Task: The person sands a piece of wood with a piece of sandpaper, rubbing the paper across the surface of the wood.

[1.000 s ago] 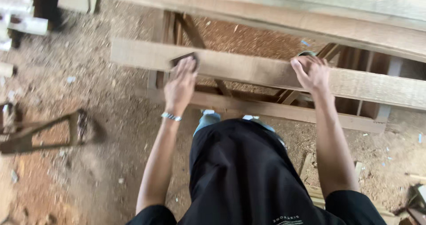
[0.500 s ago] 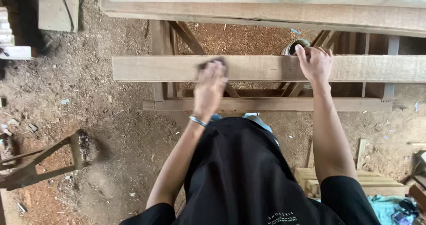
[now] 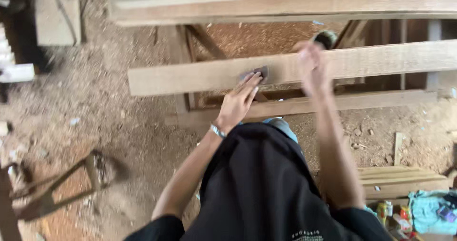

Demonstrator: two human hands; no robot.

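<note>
A long pale wooden plank (image 3: 190,77) lies across a wooden frame in front of me. My left hand (image 3: 238,100) presses a small dark sanding pad (image 3: 259,73) flat against the plank's near face, fingers stretched over it. A metal bracelet sits on that wrist. My right hand (image 3: 312,67) rests on the plank further right, blurred, fingers spread on the wood. A dark round object (image 3: 326,39) shows just behind the plank above this hand.
A second, thicker beam (image 3: 285,5) runs across the top. A lower rail (image 3: 371,100) of the frame lies under the plank. Sawdust covers the dirt floor. A wooden frame piece (image 3: 57,188) lies at lower left, stacked boards (image 3: 400,179) and a teal bag (image 3: 431,212) at lower right.
My left hand slid the sanding pad rightward along the plank, closer to my right hand. The view shifted so the plank's left end sits further right and tilted.
</note>
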